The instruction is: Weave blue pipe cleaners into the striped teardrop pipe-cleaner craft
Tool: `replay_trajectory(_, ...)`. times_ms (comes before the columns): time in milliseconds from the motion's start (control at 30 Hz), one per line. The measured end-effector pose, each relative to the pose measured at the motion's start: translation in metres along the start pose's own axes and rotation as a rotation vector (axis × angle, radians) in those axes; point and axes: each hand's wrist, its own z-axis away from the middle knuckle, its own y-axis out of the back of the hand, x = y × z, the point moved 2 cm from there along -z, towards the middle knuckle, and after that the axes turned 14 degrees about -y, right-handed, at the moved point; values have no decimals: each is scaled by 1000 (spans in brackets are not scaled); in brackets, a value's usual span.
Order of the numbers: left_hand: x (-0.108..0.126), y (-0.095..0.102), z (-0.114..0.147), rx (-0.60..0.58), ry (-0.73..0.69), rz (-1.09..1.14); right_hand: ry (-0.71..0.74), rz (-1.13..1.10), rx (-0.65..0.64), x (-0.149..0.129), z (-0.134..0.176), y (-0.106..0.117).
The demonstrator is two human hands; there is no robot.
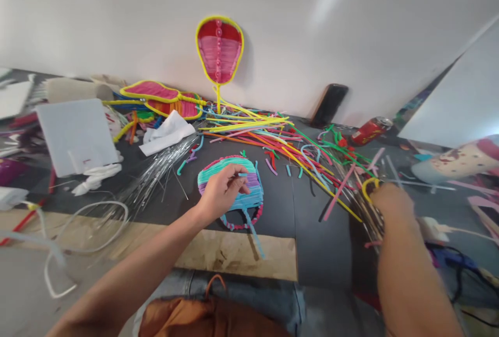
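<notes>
Woven piece (251, 197) of fuzzy teal, purple and blue strands lies on the dark table (322, 254), close in front of the person. It looks light, soft-surfaced and bendable, easily crushed yet hardly slippery; its wrapped rim is probably the firmest place to hold. Over it, the left hand (225, 187) curls its fingers toward the thumb, forearm slanting up from the lower left; whether that grip pinches a strand, I cannot tell. Well apart, the right hand (393, 203) reaches out by a yellow loop (364, 190), fingertips hidden, its grip unreadable.
</notes>
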Motion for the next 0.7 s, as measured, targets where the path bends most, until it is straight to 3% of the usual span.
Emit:
replay_trajectory(133, -9, 1, -4, 43, 108, 120, 70, -5, 31, -12, 6, 12)
replay_trajectory(233, -10, 1, -6, 103, 132, 199, 235, -111, 125, -41, 40, 25)
replay_trajectory(267, -10, 0, -6, 102, 132, 214, 349, -283, 166, -55, 58, 29)
replay_trajectory(300, -8, -2, -5, 89, 127, 227, 472, -455, 96, -70, 78, 29)
replay_trajectory(400, -3, -9, 0, -12, 99, 262, 773, -787, -411, -115, 138, 19)
replay_trajectory(433, -2, -11, 2, -49, 87, 268, 862, -841, -519, -126, 155, 15)
replay_trajectory(500, -1, -14, 6, -109, 61, 252, 982, -939, -594, -141, 173, 11)
replay_trajectory(600, 0, -7, 5, -119, -13, 70, 901, -1002, -525, -141, 164, 8)
replay_trajectory(700, 1, 15, -5, -33, -93, -388, 827, -874, -419, -128, 136, 5)
